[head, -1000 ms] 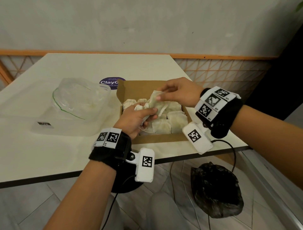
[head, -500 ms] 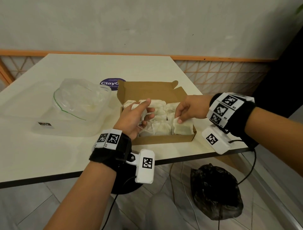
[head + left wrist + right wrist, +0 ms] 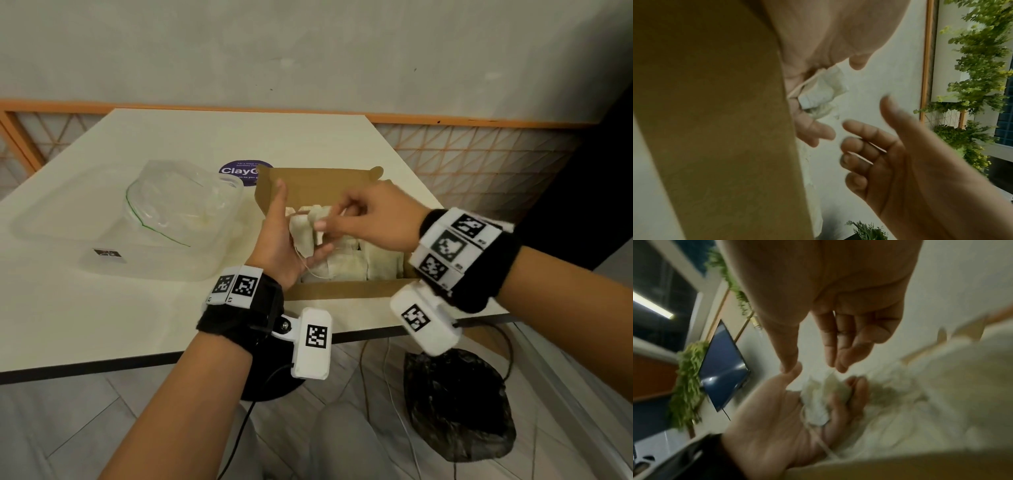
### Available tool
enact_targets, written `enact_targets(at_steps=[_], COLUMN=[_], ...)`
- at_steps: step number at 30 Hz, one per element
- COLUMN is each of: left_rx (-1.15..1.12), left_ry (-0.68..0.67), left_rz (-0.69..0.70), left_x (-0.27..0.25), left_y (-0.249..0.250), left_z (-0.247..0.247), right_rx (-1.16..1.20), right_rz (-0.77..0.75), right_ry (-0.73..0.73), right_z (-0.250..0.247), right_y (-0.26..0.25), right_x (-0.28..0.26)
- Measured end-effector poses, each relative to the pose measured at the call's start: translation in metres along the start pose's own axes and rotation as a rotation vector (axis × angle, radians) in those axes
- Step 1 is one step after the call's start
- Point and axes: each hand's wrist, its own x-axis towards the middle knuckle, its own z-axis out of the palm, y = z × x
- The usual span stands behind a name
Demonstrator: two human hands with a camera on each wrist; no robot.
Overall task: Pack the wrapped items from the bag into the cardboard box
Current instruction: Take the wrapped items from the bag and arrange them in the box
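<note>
The open cardboard box (image 3: 342,291) sits near the table's front edge with several pale wrapped items (image 3: 376,263) lying in it. My left hand (image 3: 279,233) hovers over the box's left side, thumb up, its fingers curled round a small bunch of wrapped items (image 3: 303,233) with a string hanging below. The bunch (image 3: 824,92) also shows in the left wrist view beside the box wall (image 3: 715,113). My right hand (image 3: 342,219) reaches to the top of that bunch (image 3: 830,391), with its thumb and fingers apart and nothing pinched between them. The clear bag (image 3: 171,209) lies at the left.
The bag rests on a clear plastic container (image 3: 154,263). A purple sticker (image 3: 239,171) lies behind the box. On the floor under the table's front edge are a black plastic bag (image 3: 455,404), the dark table base (image 3: 270,387) and loose cables.
My right hand took one item from my left hand, laid it in the box's front right corner, and has come back to the bunch. My left hand rose a little.
</note>
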Motion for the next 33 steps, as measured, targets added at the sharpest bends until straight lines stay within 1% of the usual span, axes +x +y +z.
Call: enact_targets(at_steps=[1,3,4,5,7,8,11,17,20,22,23,25,27,29,31,33], left_rx=[-0.020,-0.026,0.001,0.035,0.093,0.118,0.198,0.196,0.162,0.131,0.126,0.130,0.137,0.140,0.137,0.134], left_ry=[-0.039,-0.061,-0.039,-0.009,0.060,0.080,0.107,0.088,0.098,0.099,0.101,0.097,0.099,0.106,0.108,0.110], left_rz=[-0.005,0.006,0.021,0.041,0.076,0.091,0.132,0.136,0.135,0.139,0.142,0.146,0.147,0.152,0.156,0.161], left_x=[-0.002,-0.003,-0.003,-0.002,0.000,0.000,-0.001,0.000,0.000,0.000,0.000,0.001,0.002,0.003,0.004,0.004], left_y=[0.000,-0.001,-0.002,-0.003,-0.005,-0.005,-0.007,-0.009,-0.008,-0.007,-0.007,-0.008,-0.008,-0.008,-0.008,-0.008], left_z=[0.002,0.003,0.003,0.002,0.001,0.002,0.003,0.002,0.002,0.001,0.000,-0.001,-0.001,-0.002,-0.003,-0.003], right_rx=[0.024,0.015,0.030,0.094,0.282,0.338,0.285,0.330,0.289,0.210,0.146,0.030,-0.025,-0.071,-0.115,-0.169], right_rz=[0.032,0.071,0.086,0.111,0.167,0.173,0.143,0.134,0.143,0.132,0.124,0.111,0.117,0.134,0.149,0.158], right_ry=[-0.040,-0.051,-0.034,-0.019,-0.024,-0.039,-0.078,0.001,0.057,0.043,0.011,-0.106,-0.232,-0.314,-0.348,-0.313], right_z=[0.009,0.023,0.027,0.028,0.021,0.016,-0.003,-0.012,-0.025,-0.040,-0.047,-0.059,-0.061,-0.057,-0.048,-0.038], right_y=[-0.004,-0.004,-0.001,0.001,0.003,0.005,0.008,0.019,0.021,0.024,0.026,0.032,0.038,0.046,0.054,0.059], right_x=[0.004,0.015,0.021,0.024,0.026,0.026,0.022,0.020,0.014,0.006,0.001,-0.007,-0.012,-0.011,-0.009,-0.007])
